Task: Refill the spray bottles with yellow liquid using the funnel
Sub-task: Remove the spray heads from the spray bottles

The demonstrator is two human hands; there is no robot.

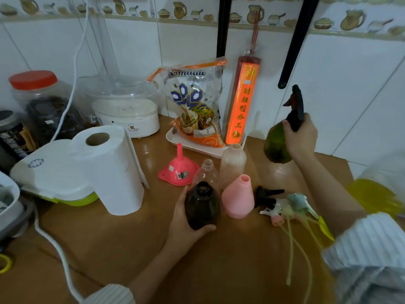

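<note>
Five bottles are here on the brown table [122,242]. Four stand with no tops on: a dark bottle [202,207], a pink bottle [238,197], a clear bottle [206,172] and a cloudy bottle [232,165]. They all stand straight up with their open mouths facing up. The left hand [186,224] wraps around the side of the dark bottle. The right hand [301,137] holds a green bottle [277,145] up in the air by its neck, with the black spray top [295,106] on and pointing up. The pink funnel [178,170] sits upside down near the clear bottle, its thin tube pointing up. The loose spray tops [282,205] lie flat beside the pink bottle, with long straws [293,244] pointing toward the person. A blurry jug of yellow liquid [372,194] is at the right edge. I think the empty bottles are light and can tip over, so hold one round the fat part. The funnel looks stiff and light; pick it up by the wide rim
</note>
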